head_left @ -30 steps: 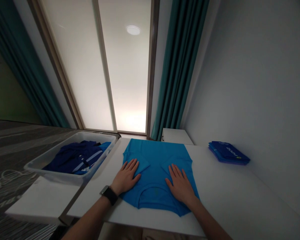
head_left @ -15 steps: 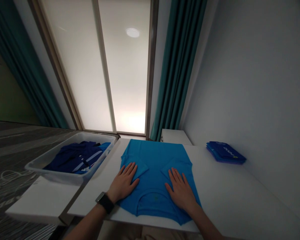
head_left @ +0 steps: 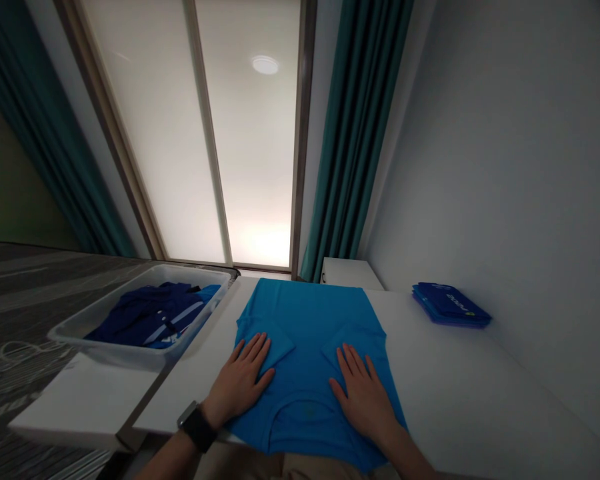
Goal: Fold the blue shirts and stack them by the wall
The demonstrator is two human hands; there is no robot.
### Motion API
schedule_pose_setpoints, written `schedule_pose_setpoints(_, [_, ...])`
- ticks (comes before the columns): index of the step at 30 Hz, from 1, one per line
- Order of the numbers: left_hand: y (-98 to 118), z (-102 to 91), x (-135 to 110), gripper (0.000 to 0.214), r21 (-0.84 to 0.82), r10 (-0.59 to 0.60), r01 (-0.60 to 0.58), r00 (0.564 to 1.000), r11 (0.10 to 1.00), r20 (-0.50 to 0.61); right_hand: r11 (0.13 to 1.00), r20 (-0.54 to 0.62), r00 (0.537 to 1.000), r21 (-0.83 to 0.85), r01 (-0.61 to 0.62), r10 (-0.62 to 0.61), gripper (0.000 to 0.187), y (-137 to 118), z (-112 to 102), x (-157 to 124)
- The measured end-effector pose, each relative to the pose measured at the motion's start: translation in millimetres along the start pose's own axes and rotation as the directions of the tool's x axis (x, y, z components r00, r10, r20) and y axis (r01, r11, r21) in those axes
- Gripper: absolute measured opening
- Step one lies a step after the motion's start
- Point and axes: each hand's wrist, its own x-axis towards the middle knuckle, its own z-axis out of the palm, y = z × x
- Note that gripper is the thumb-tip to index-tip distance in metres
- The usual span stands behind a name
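A bright blue T-shirt (head_left: 310, 320) lies spread on the white table, its neckline toward me and both sleeves folded inward. Its collar end reaches over the table's near edge. My left hand (head_left: 243, 377), with a dark watch on the wrist, rests flat on the left folded sleeve, fingers stretched out. On the right side of the shirt my right hand (head_left: 363, 393) lies flat too, fingers extended near the other folded sleeve. Neither hand grips the fabric.
At the left stands a translucent plastic bin (head_left: 73, 331) holding crumpled dark blue clothes (head_left: 150, 313). A stack of folded blue garments (head_left: 450, 305) sits on the table (head_left: 440, 387) by the right wall. Behind the table is a white cabinet (head_left: 353, 273).
Both hands have slid slightly toward me, and the shirt's collar end has shifted the same way, further over the near edge. The bin and the folded stack have stayed put.
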Motion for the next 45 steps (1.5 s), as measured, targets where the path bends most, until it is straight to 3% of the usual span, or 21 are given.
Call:
schedule_pose_setpoints(5, [0.8, -8.1, 7.6, 0.065, -0.024, -0.029, 0.031, 0.997, 0.999, 0.076, 1.0, 0.055, 0.998, 0.028, -0.004, 0.002, 0.079, 2.0, -4.6, 2.0])
schedule_pose_setpoints(11, [-9.3, -18.8, 39.4, 0.059, -0.088, 0.03, -0.024, 0.997, 0.996, 0.064, 1.0, 0.045, 0.999, 0.014, 0.016, -0.017, 0.077, 14.8, -17.6, 27.1])
schedule_pose_setpoints(17, [-32.3, -9.5, 62.9, 0.059, -0.05, -0.009, 0.015, 0.994, 0.999, 0.112, 0.999, 0.104, 0.994, -0.035, 0.024, -0.02, 0.071, 34.9, -25.2, 56.8])
schedule_pose_setpoints(25, [-47.1, 12.6, 60.2, 0.057, -0.053, -0.031, 0.034, 0.997, 0.998, 0.066, 0.998, 0.077, 0.997, -0.06, 0.03, -0.025, 0.07, 48.2, -12.4, 61.3])
schedule_pose_setpoints(45, [-40.9, 7.3, 57.7, 0.058, -0.038, -0.057, 0.061, 0.994, 0.997, 0.09, 0.997, 0.052, 0.998, -0.055, 0.046, -0.043, 0.073, 51.1, -7.0, 58.2])
